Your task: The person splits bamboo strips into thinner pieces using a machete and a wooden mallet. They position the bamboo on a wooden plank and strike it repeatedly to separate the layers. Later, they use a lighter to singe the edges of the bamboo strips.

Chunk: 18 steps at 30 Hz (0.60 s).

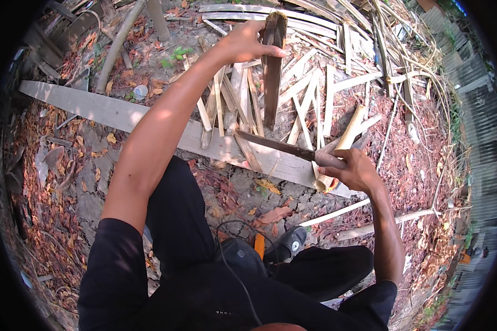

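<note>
the person's left hand point(245, 44) grips a dark wood strip point(273, 80) near its top, roughly upright by a long grey plank point(94, 105); the right hand point(358, 170) holds a knife point(276, 144) by its handle, blade pointing leftward; i'd grip the strip high, well clear of that edge

The head fisheye looks down on the nearby left hand point(246, 43) and right hand point(357, 170).

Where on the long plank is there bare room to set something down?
The plank shows bare from its left end to where the left forearm crosses the view. Its right part is crowded: wood strips overlap it, bamboo lies there, and the right hand holds a knife over it.
</note>
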Each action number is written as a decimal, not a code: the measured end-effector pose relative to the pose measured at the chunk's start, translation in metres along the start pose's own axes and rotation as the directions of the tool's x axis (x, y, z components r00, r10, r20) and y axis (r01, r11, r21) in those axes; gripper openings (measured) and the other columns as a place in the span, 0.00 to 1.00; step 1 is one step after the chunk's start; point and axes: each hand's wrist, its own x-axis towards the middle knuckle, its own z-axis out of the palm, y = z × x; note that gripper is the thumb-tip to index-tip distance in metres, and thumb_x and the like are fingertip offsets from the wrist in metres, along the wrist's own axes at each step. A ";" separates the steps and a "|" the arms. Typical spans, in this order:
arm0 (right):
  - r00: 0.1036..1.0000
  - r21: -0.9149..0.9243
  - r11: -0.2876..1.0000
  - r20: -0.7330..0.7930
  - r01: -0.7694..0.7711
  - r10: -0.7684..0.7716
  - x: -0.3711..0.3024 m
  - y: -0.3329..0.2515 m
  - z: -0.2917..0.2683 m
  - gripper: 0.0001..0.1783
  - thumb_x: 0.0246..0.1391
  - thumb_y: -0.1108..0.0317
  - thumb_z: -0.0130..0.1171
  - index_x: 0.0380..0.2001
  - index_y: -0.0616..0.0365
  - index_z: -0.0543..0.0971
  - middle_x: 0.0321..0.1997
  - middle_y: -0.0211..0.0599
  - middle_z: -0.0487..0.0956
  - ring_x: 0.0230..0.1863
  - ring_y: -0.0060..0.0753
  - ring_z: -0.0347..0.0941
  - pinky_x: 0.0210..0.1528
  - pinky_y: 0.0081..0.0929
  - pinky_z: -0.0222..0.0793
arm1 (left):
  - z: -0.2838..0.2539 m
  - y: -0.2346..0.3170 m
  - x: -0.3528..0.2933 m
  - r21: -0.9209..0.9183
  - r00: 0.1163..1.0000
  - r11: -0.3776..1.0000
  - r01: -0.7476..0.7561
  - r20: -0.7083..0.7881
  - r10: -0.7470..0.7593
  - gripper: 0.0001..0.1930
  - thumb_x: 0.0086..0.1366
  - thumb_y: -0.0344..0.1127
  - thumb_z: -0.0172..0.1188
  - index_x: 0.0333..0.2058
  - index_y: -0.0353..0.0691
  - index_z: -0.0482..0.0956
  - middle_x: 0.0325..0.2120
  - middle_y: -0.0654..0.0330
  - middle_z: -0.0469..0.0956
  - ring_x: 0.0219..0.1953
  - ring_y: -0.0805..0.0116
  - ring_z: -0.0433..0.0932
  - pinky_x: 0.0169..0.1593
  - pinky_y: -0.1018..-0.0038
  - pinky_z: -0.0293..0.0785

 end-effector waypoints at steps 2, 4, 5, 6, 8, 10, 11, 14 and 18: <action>0.999 -0.037 0.998 0.001 -0.047 0.047 -0.025 0.004 -0.016 0.25 0.42 0.55 0.70 0.39 0.66 0.82 0.28 0.51 0.82 0.31 0.45 0.80 0.41 0.38 0.73 | 0.002 -0.010 0.006 0.232 0.986 0.969 0.081 -0.163 -0.043 0.40 0.47 0.65 0.70 0.37 0.25 0.78 0.23 0.44 0.80 0.29 0.58 0.83 0.39 0.62 0.79; 0.989 0.037 0.990 -0.054 -0.135 0.137 -0.048 0.019 -0.019 0.23 0.41 0.57 0.70 0.36 0.66 0.82 0.24 0.45 0.80 0.25 0.39 0.77 0.35 0.35 0.71 | 0.000 -0.014 0.017 0.169 0.987 0.979 0.111 -0.134 -0.089 0.39 0.48 0.65 0.70 0.36 0.26 0.77 0.25 0.43 0.80 0.28 0.60 0.84 0.36 0.64 0.79; 0.979 0.099 0.981 -0.110 -0.164 0.174 -0.062 0.031 -0.017 0.22 0.41 0.59 0.70 0.35 0.66 0.82 0.22 0.42 0.79 0.23 0.35 0.75 0.31 0.32 0.69 | 0.000 -0.015 0.020 0.137 0.987 0.983 0.126 -0.117 -0.111 0.39 0.48 0.65 0.70 0.36 0.26 0.77 0.26 0.42 0.81 0.27 0.61 0.84 0.35 0.64 0.80; 0.963 0.261 0.950 -0.158 -0.172 0.218 -0.076 0.038 -0.013 0.20 0.41 0.61 0.70 0.33 0.66 0.81 0.22 0.39 0.78 0.23 0.31 0.75 0.30 0.29 0.69 | 0.003 -0.014 0.021 0.121 0.987 0.987 0.110 -0.129 -0.094 0.31 0.54 0.57 0.69 0.38 0.28 0.78 0.24 0.46 0.81 0.25 0.64 0.84 0.31 0.68 0.79; 0.938 0.572 0.818 -0.245 -0.064 0.245 -0.103 0.055 -0.001 0.16 0.41 0.69 0.70 0.34 0.65 0.78 0.24 0.35 0.77 0.24 0.24 0.73 0.26 0.23 0.67 | 0.012 -0.024 0.025 -0.089 0.990 0.996 -0.001 -0.142 -0.012 0.24 0.59 0.48 0.67 0.39 0.28 0.76 0.23 0.53 0.80 0.26 0.71 0.83 0.31 0.72 0.78; 0.954 0.799 0.600 -0.148 -0.040 0.261 -0.122 0.054 0.021 0.17 0.46 0.75 0.67 0.40 0.66 0.75 0.25 0.37 0.78 0.23 0.24 0.75 0.24 0.23 0.70 | 0.019 -0.022 0.024 -0.283 0.998 0.959 -0.020 -0.069 0.001 0.14 0.65 0.33 0.62 0.44 0.31 0.73 0.25 0.59 0.80 0.30 0.76 0.83 0.32 0.78 0.74; 0.973 0.891 0.452 -0.063 -0.047 0.224 -0.127 0.054 0.035 0.18 0.47 0.76 0.66 0.42 0.66 0.73 0.26 0.38 0.79 0.21 0.24 0.74 0.22 0.22 0.70 | 0.022 -0.017 0.018 -0.266 0.998 0.964 -0.029 -0.065 0.012 0.14 0.64 0.33 0.61 0.44 0.31 0.73 0.25 0.60 0.80 0.30 0.76 0.83 0.32 0.78 0.73; 0.900 0.881 0.459 -0.286 0.111 0.330 -0.136 0.011 0.063 0.15 0.55 0.72 0.63 0.43 0.64 0.72 0.20 0.35 0.76 0.11 0.18 0.65 0.12 0.17 0.60 | 0.029 -0.009 0.015 -0.208 0.993 0.976 -0.067 -0.108 0.045 0.13 0.63 0.31 0.61 0.44 0.32 0.74 0.22 0.61 0.79 0.28 0.76 0.83 0.30 0.80 0.69; 0.760 0.832 0.377 -0.538 0.407 0.366 -0.110 -0.039 0.078 0.13 0.64 0.63 0.53 0.41 0.63 0.71 0.16 0.27 0.70 0.10 0.15 0.61 0.11 0.15 0.54 | 0.040 0.017 0.008 -0.006 0.970 0.991 -0.133 -0.206 0.129 0.20 0.60 0.39 0.65 0.46 0.30 0.77 0.18 0.55 0.80 0.23 0.73 0.82 0.27 0.77 0.70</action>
